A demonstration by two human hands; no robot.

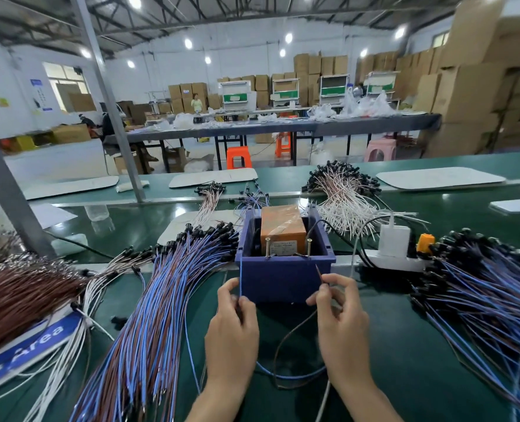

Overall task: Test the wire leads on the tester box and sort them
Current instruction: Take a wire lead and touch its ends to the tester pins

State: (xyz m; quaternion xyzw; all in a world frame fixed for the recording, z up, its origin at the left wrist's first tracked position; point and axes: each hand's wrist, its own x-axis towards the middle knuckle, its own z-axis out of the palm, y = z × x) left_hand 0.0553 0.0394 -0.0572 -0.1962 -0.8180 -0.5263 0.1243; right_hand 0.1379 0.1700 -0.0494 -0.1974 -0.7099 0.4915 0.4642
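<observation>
1. Step in hand: test contact, not yet made. The orange tape-wrapped tester box (283, 229) sits in a dark blue plastic bin (283, 280), with two upright metal posts (267, 248) at its near edge.
2. Left hand (232, 327): thumb and forefinger pinch the thin blue wire end (240, 278), which points up beside the bin's left corner.
3. Right hand (342, 324): fingertips pinch the thin brown wire end (319, 271). Its tip is below the right post, not touching.
4. The slack loops on the green bench (405, 360) between the wrists.
5. Next, judged: lift both tips onto separate posts together, then sort. Which blue-and-brown heap (161, 300) takes passes, cannot tell.
</observation>
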